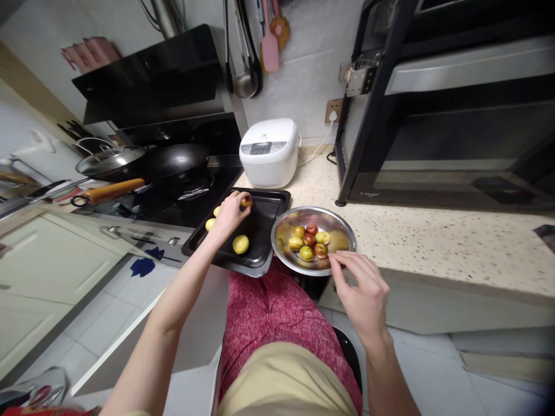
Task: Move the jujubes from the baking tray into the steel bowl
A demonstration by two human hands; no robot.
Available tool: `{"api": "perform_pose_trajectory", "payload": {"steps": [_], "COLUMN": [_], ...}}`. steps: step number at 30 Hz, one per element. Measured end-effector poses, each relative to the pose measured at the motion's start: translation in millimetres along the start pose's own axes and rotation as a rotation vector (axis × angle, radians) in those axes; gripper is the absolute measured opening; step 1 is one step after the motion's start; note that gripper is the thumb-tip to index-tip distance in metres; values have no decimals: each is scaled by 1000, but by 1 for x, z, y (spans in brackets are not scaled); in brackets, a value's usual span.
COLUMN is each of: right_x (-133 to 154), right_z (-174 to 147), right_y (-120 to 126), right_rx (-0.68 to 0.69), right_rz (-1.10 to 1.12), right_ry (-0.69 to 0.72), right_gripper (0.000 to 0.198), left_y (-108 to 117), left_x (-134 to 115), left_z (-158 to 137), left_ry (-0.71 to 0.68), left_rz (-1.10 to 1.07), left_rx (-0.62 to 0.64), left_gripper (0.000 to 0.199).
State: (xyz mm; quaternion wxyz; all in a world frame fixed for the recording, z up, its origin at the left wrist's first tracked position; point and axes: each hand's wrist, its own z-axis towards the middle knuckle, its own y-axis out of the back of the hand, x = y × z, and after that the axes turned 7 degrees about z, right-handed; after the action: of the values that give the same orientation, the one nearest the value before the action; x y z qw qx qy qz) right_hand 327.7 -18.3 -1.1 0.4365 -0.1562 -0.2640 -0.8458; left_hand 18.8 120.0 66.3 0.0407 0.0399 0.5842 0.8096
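Pinched in the fingers of my left hand is a red-brown jujube, held over the black baking tray. Three yellow-green jujubes show on the tray, one of them lying apart near the front. To the right, a steel bowl holds several jujubes, some red-brown and some yellow-green. My right hand is at the bowl's front right rim, thumb and fingers drawn together beside a reddish jujube. Whether these fingertips grip that fruit, the rim or something small, I cannot tell.
A white rice cooker stands behind the tray. On the left, a gas stove carries a wok and a lidded pan. A large black oven fills the right side of the speckled counter.
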Motion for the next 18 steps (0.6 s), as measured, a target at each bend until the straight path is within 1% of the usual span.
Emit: {"api": "perform_pose_trajectory", "payload": {"steps": [2, 3, 4, 6, 9, 11, 13, 18], "right_x": [4, 6, 8, 13, 20, 23, 25, 27], "right_z": [1, 1, 1, 2, 1, 0, -1, -3], "right_y": [-1, -2, -3, -4, -4, -3, -3, -5], "right_rx": [-6, -8, -7, 5, 47, 75, 100, 162], "right_rz": [17, 28, 38, 51, 52, 56, 67, 119], "right_ry": [-3, -4, -5, -11, -22, -7, 14, 18], "right_gripper": [10, 11, 13, 17, 24, 30, 35, 42], "left_y": [11, 17, 23, 32, 36, 32, 25, 12], "left_x": [-20, -32, -45, -69, -101, -116, -126, -140], "left_z": [-18, -29, -40, -64, -93, -108, -118, -134], "left_ry": [-113, -165, -206, -241, -286, -291, -265, -170], "left_rz": [-267, -390, -482, -610, -742, -816, -888, -968], "left_rx": [-150, -203, -223, -225, -200, -178, -173, -190], "left_gripper": [32, 32, 32, 30, 30, 31, 32, 33]}}
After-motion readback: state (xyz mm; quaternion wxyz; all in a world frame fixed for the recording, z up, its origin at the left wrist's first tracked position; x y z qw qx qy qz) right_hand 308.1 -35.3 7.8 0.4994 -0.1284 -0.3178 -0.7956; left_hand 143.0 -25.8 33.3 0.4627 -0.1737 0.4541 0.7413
